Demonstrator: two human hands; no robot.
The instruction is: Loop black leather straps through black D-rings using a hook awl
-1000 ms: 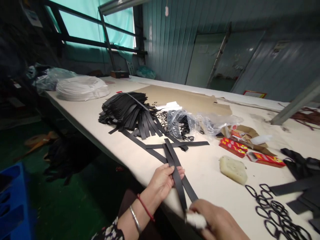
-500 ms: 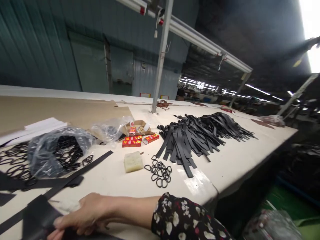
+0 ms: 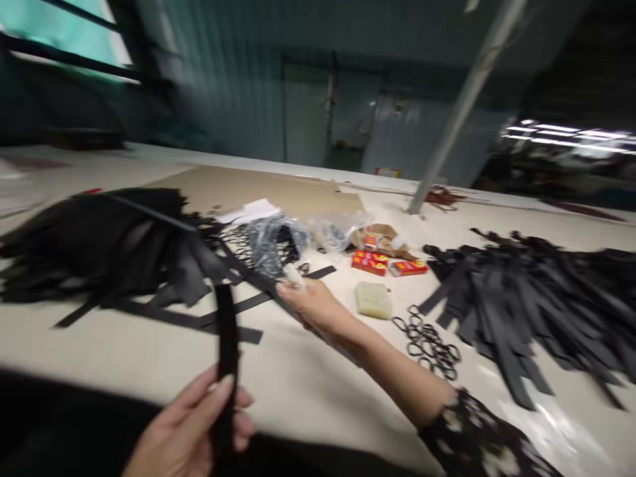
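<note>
My left hand (image 3: 199, 421), low in the view, pinches a black strap (image 3: 227, 331) that stands up from its fingers. Farther in, my right hand (image 3: 311, 301) is closed around a small whitish object (image 3: 294, 275) too blurred to name, beside a long dark strip running under the hand. Black D-rings (image 3: 430, 348) lie to the right of my right forearm, near a pale yellow block (image 3: 372, 300). A plastic bag (image 3: 275, 242) of black rings is just beyond my right hand.
Dark pieces (image 3: 109, 245) are heaped at left, and many black straps (image 3: 501, 311) at right. Red boxes (image 3: 370, 262) lie by an opened brown package. A metal post (image 3: 462, 112) rises from the table (image 3: 293, 371).
The view has swung left, bringing the left heap and my left hand with the strap into sight. My right hand now shows higher in view, with the whitish object in it.
</note>
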